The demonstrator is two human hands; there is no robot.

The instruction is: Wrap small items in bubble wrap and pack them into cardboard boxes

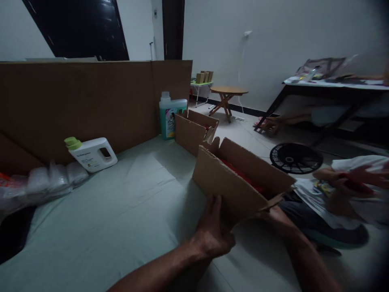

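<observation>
An open-topped cardboard box [225, 184] is tilted between my two hands at the right edge of the green-covered surface [133, 211]. Something red [243, 174] lies inside it. My left hand [214, 231] presses its fingers on the near side wall, low down. Under the right end of the box, my right hand [275, 219] grips from the far side, its fingers mostly hidden by the cardboard. Just beyond stands a second, smaller-looking cardboard box [191, 134], with a bit of red inside.
A teal detergent bottle [170, 117] stands behind the second box. A white bottle with a green cap [94, 154] leans beside wrapped plastic packs [51, 180]. A tall cardboard panel [79, 105] lines the back. On the right, a person [322, 194] sits near a black fan [296, 158].
</observation>
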